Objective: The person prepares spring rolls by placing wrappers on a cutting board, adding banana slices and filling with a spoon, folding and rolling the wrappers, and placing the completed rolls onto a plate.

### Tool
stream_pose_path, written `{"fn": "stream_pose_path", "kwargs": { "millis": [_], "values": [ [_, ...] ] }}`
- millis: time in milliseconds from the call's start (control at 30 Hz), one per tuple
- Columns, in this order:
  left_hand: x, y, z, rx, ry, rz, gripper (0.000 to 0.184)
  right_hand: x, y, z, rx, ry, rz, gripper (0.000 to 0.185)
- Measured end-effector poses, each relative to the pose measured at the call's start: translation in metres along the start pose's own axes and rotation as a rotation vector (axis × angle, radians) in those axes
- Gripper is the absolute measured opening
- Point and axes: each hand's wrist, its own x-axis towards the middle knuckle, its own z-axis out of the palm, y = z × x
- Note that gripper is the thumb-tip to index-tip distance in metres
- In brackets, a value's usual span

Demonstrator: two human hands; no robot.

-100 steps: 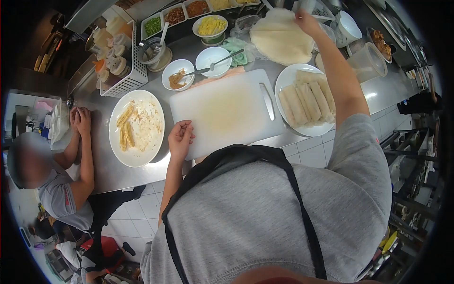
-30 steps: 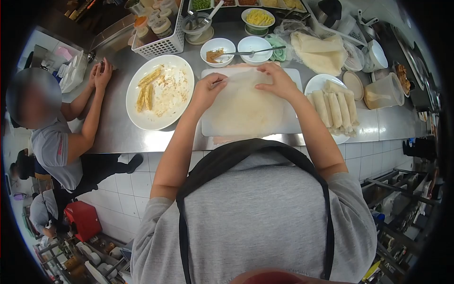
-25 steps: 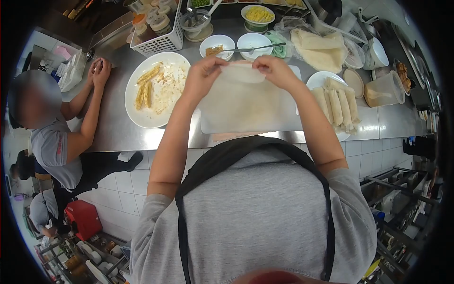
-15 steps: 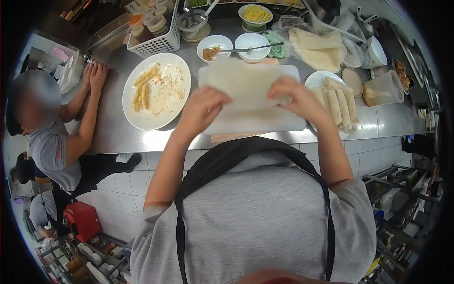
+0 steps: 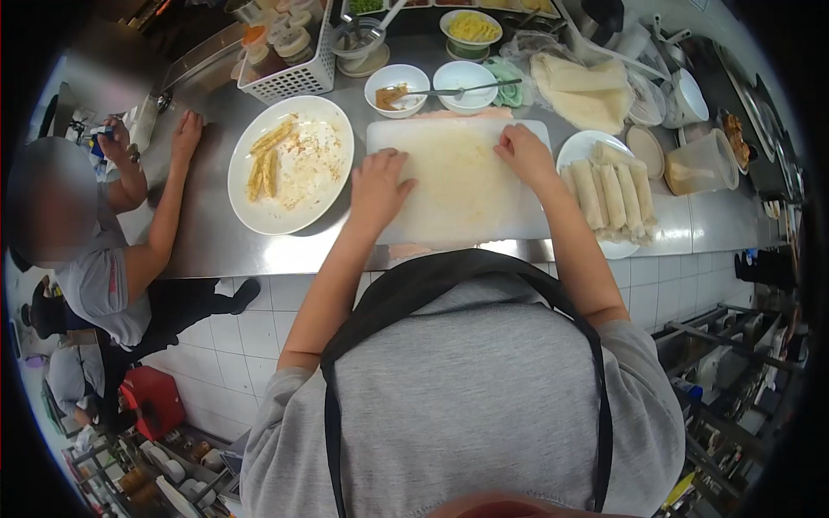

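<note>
A thin, pale round wrapper (image 5: 453,177) lies spread over the white cutting board (image 5: 535,226). My left hand (image 5: 378,186) rests on its left side, fingers apart and palm down. At the upper right edge of the wrapper is my right hand (image 5: 524,154), its thumb and fingers pinched together; whether the wrapper's edge is between them is too small to tell. Several pale rolls (image 5: 611,194) lie on a white plate (image 5: 617,251) to the right. To the left, an oval plate (image 5: 324,200) holds a few yellow strips (image 5: 269,164) and crumbs.
Behind the board stand a bowl of brown paste (image 5: 397,89) and a bowl (image 5: 466,85) with a utensil across it. Folded wrappers (image 5: 583,91) lie at the back right near a clear container (image 5: 701,164). A white basket (image 5: 289,79) holds bottles. A co-worker (image 5: 112,250) leans at the left.
The wrapper, lifted and blurred half a second ago, now lies on the board. My left hand has opened onto it, and my right hand has moved up. The co-worker's one hand has risen.
</note>
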Motion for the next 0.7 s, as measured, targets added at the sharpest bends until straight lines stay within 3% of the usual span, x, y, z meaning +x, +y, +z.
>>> {"fn": "stream_pose_path", "kwargs": {
  "millis": [267, 367, 500, 700],
  "values": [
    [0.017, 0.004, 0.031, -0.049, 0.046, 0.086, 0.041, -0.024, 0.012, -0.015, 0.097, -0.048, 0.082, 0.013],
    [0.015, 0.009, 0.025, -0.066, 0.063, 0.081, 0.04, -0.013, -0.009, -0.025, 0.097, 0.139, 0.031, 0.014],
    [-0.013, 0.004, -0.001, -0.148, 0.105, 0.122, 0.038, 0.032, -0.078, -0.029, 0.133, 0.203, -0.425, 0.02],
    [-0.057, -0.014, -0.018, -0.298, 0.162, 0.087, 0.026, 0.097, -0.21, 0.033, 0.034, 0.071, -0.815, 0.019]
  ]
}}
